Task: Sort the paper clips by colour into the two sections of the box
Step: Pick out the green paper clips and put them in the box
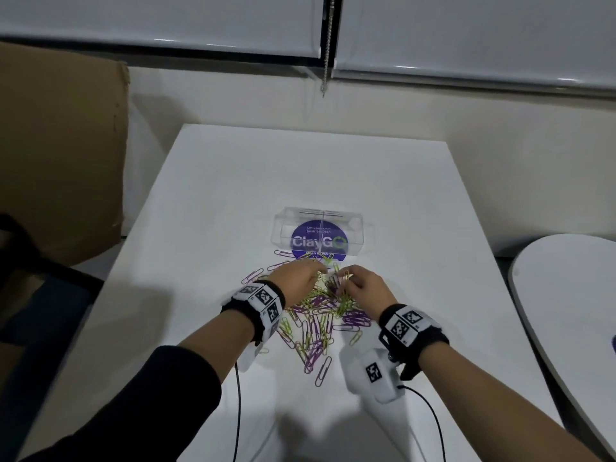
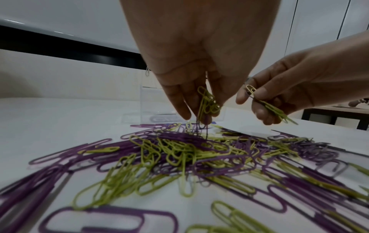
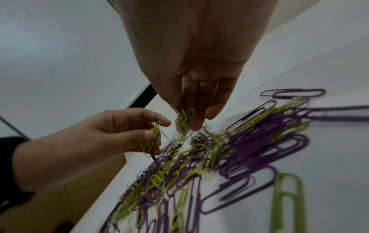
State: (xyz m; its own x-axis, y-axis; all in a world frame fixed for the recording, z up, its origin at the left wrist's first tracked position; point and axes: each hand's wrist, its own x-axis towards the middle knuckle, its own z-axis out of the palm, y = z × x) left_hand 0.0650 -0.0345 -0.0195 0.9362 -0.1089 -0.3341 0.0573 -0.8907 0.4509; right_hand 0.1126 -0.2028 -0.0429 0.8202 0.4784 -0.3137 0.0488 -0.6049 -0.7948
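A mixed pile of purple and yellow-green paper clips lies on the white table, spread wide in the left wrist view and the right wrist view. Just beyond it stands the clear two-section box, with nothing visible in it. My left hand hovers over the pile's far edge and pinches a bunch of yellow-green clips, with one purple clip dangling below. Beside it, my right hand pinches another bunch of yellow-green clips.
A brown cardboard box stands off the table's left edge. Another white tabletop sits to the right across a gap. Black cables trail from both wrists over the near table. Window blinds with a bead chain hang behind.
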